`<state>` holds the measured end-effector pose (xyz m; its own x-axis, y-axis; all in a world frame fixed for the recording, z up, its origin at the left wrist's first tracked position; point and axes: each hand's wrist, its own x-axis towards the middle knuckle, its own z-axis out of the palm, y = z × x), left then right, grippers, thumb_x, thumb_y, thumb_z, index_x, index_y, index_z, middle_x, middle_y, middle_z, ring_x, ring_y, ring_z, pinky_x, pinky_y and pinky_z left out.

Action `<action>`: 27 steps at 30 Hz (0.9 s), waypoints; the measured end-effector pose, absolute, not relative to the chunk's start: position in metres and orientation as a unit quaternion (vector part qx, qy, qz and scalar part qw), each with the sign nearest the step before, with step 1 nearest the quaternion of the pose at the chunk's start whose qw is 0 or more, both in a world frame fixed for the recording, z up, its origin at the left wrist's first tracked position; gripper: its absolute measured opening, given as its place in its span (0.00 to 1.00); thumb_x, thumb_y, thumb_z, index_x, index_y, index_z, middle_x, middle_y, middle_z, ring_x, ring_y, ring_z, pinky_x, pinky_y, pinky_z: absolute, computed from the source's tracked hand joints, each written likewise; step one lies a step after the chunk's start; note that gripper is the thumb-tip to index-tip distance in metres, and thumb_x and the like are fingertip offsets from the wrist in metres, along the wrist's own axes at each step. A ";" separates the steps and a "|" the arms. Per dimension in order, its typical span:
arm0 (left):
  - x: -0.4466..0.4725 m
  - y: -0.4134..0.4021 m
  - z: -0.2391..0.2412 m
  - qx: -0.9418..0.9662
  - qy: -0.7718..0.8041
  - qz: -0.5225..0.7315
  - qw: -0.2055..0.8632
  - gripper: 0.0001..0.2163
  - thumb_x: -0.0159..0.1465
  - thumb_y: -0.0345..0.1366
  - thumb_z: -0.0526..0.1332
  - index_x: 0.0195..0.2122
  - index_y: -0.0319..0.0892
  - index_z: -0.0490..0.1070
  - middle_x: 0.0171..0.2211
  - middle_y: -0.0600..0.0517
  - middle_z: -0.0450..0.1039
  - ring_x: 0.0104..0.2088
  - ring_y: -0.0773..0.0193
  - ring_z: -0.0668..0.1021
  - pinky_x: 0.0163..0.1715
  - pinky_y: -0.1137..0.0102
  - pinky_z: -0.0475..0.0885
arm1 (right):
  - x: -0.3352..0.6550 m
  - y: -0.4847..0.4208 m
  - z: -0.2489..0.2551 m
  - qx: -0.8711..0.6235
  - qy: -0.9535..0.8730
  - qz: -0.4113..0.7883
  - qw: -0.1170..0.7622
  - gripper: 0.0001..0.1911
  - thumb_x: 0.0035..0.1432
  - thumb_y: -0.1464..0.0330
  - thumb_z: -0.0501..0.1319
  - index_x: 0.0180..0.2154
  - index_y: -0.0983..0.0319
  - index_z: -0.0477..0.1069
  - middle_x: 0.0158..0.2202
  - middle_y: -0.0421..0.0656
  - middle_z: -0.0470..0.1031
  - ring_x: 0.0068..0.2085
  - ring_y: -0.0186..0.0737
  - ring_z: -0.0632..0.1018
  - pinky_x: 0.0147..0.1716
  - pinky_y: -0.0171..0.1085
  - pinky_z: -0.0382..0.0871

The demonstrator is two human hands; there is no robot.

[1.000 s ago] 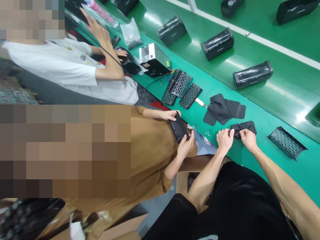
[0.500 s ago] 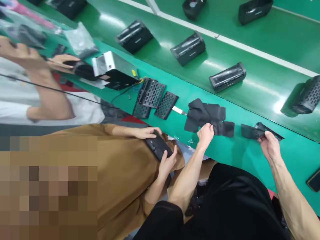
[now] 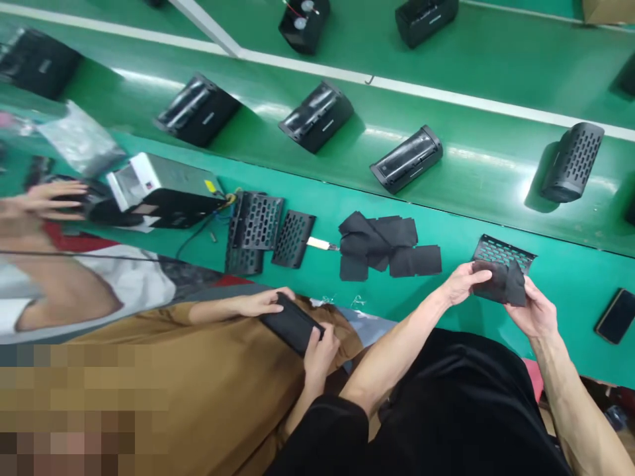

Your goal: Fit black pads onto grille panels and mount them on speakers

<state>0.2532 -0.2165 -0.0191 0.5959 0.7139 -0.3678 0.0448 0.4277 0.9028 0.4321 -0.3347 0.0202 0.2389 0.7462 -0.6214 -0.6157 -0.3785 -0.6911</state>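
Note:
A thin black cloth piece is stretched between my two hands, with a fold standing up near its right end. My left hand pinches its left edge between thumb and fingers. At the right end my right hand is closed on the cloth, its fingertips partly hidden behind it. Just beyond the cloth is a curved black perforated grille, its near part covered from view; whether a hand touches it I cannot tell. To the left lies a loose pile of black cloth pieces on the green table.
More grilles lie left of the pile beside a pale-handled tool. A phone rests at the right. Black speaker housings stand along the green conveyor. At my left, a co-worker's hands hold a black panel.
My left hand has left the cloth pile and moved right to the cloth piece in my right hand. The grille beyond it shows more fully. The view has shifted right.

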 end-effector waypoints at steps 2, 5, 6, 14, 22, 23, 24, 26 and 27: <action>0.263 -0.216 -0.016 0.491 0.375 0.203 0.760 0.20 0.71 0.52 0.68 0.52 0.38 0.78 0.45 0.47 0.82 0.43 0.58 0.83 0.46 0.61 0.79 | 0.438 -0.342 0.019 -0.563 -0.063 0.617 0.545 0.14 0.58 0.49 0.71 0.38 0.49 0.79 0.38 0.41 0.83 0.41 0.52 0.82 0.50 0.56 0.77; 0.266 -0.210 -0.007 0.554 0.343 0.142 0.745 0.19 0.67 0.51 0.71 0.49 0.40 0.82 0.37 0.50 0.83 0.38 0.60 0.82 0.42 0.66 0.76 | 0.450 -0.351 0.017 -0.584 -0.075 0.621 0.517 0.26 0.58 0.37 0.65 0.44 0.49 0.77 0.44 0.44 0.84 0.45 0.56 0.84 0.47 0.58 0.78; 0.267 -0.208 -0.004 0.595 0.321 0.120 0.727 0.18 0.67 0.50 0.71 0.48 0.41 0.83 0.35 0.51 0.83 0.37 0.60 0.81 0.41 0.67 0.75 | 0.453 -0.352 0.016 -0.598 -0.086 0.620 0.501 0.31 0.56 0.34 0.64 0.49 0.49 0.76 0.47 0.45 0.84 0.47 0.57 0.84 0.47 0.57 0.78; 0.295 -0.184 -0.007 0.783 0.276 0.063 0.554 0.10 0.73 0.37 0.63 0.49 0.45 0.83 0.45 0.48 0.85 0.44 0.59 0.84 0.48 0.68 0.76 | 0.481 -0.339 -0.016 -0.750 -0.162 0.514 0.384 0.23 0.50 0.54 0.70 0.46 0.57 0.76 0.34 0.43 0.82 0.34 0.48 0.80 0.37 0.44 0.75; 0.329 -0.175 -0.051 0.808 0.418 -0.031 0.414 0.09 0.74 0.36 0.63 0.53 0.48 0.79 0.51 0.48 0.84 0.50 0.52 0.84 0.49 0.62 0.74 | 0.522 -0.303 -0.052 -0.867 -0.237 0.349 0.266 0.19 0.51 0.63 0.61 0.46 0.56 0.76 0.40 0.47 0.82 0.42 0.54 0.80 0.49 0.51 0.73; 0.330 -0.175 -0.055 0.808 0.426 -0.035 0.407 0.10 0.74 0.36 0.63 0.54 0.48 0.78 0.51 0.47 0.84 0.50 0.51 0.83 0.49 0.62 0.74 | 0.524 -0.303 -0.054 -0.875 -0.239 0.337 0.251 0.19 0.51 0.63 0.61 0.46 0.56 0.76 0.41 0.48 0.81 0.43 0.55 0.80 0.50 0.51 0.73; 0.330 -0.176 -0.058 0.807 0.431 -0.037 0.402 0.11 0.74 0.36 0.63 0.55 0.48 0.77 0.51 0.46 0.83 0.50 0.51 0.83 0.49 0.61 0.74 | 0.524 -0.304 -0.055 -0.883 -0.240 0.327 0.237 0.19 0.52 0.62 0.62 0.47 0.57 0.75 0.42 0.49 0.81 0.43 0.55 0.80 0.50 0.52 0.72; 0.329 -0.177 -0.064 0.806 0.439 -0.038 0.394 0.13 0.73 0.37 0.64 0.59 0.47 0.75 0.52 0.44 0.82 0.52 0.49 0.81 0.50 0.60 0.74 | 0.524 -0.309 -0.055 -0.895 -0.238 0.309 0.217 0.20 0.55 0.60 0.62 0.50 0.58 0.74 0.44 0.50 0.80 0.42 0.55 0.79 0.50 0.54 0.72; 0.327 -0.177 -0.066 0.806 0.444 -0.033 0.391 0.15 0.73 0.38 0.64 0.60 0.47 0.74 0.53 0.43 0.81 0.54 0.48 0.80 0.51 0.60 0.73 | 0.524 -0.311 -0.055 -0.899 -0.238 0.301 0.211 0.23 0.56 0.58 0.63 0.52 0.58 0.73 0.46 0.51 0.79 0.41 0.55 0.78 0.49 0.54 0.73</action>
<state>0.3266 -0.1772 -0.0660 0.6037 0.6891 -0.4009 0.7412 -0.3001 0.6004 0.5240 -0.3110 -0.0553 0.7046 0.5554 -0.4416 0.3016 -0.7977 -0.5221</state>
